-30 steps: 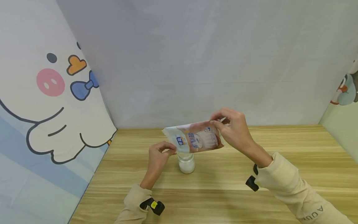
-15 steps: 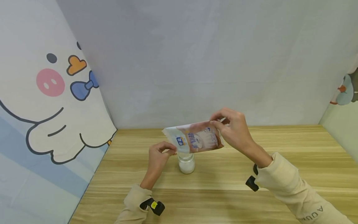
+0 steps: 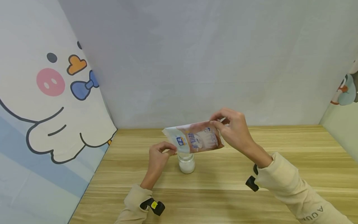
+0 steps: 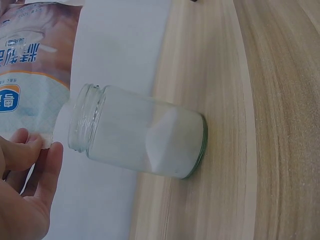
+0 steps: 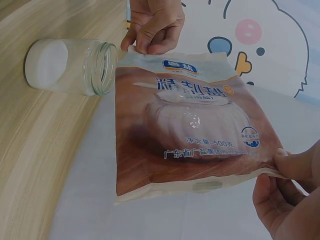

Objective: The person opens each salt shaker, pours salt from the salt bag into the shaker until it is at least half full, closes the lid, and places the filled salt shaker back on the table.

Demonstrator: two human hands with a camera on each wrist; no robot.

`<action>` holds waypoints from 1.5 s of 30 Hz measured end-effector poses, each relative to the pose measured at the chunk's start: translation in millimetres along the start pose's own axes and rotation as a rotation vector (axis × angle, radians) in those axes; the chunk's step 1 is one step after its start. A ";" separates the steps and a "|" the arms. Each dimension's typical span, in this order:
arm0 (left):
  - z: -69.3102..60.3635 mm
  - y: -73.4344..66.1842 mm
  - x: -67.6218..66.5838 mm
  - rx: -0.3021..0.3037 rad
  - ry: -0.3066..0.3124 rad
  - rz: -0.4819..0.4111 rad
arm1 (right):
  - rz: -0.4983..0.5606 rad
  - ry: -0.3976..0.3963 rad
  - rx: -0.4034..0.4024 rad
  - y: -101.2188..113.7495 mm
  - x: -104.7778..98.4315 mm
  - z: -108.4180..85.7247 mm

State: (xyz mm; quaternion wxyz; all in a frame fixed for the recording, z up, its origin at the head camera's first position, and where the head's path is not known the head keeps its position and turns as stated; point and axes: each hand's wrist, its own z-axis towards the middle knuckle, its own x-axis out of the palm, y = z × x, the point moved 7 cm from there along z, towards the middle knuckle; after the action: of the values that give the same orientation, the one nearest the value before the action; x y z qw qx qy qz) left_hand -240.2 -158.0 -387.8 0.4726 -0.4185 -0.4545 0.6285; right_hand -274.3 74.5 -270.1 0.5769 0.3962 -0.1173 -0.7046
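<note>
A salt bag, brown and pale blue with Chinese lettering, is held up lengthwise and tilted over a glass jar. My left hand pinches the pale-blue end at its lower corner, close beside the jar's mouth. At the brown end, my right hand grips the upper corner between thumb and fingers. White grains lie heaped in the bottom of the jar, seen through its glass in the left wrist view. The jar stands upright, and in the head view the bag hides part of its rim.
The wood-grain table extends beneath both arms. Behind it hangs a grey-white backdrop. A cartoon-printed cloth borders the left side, and another printed panel shows at the far right.
</note>
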 end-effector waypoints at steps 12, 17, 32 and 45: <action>-0.1 0.0 0.4 0.001 0.009 -0.017 | 0.000 0.004 0.000 0.4 0.0 0.0; -0.1 0.1 0.0 0.001 0.005 -0.010 | 0.000 0.006 0.001 0.4 0.3 -0.1; 0.0 1.3 -0.2 -0.006 0.004 -0.010 | -0.003 -0.002 -0.009 0.4 0.7 0.1; 1.2 2.8 0.5 -0.005 0.006 -0.018 | 0.000 -0.005 -0.009 -0.2 0.6 -0.1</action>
State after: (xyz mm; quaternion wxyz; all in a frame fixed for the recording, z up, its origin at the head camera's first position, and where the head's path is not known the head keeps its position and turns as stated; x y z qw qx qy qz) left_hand -242.1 -158.1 -390.3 0.4785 -0.4176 -0.4584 0.6217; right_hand -274.3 74.0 -270.6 0.5784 0.3918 -0.1157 -0.7061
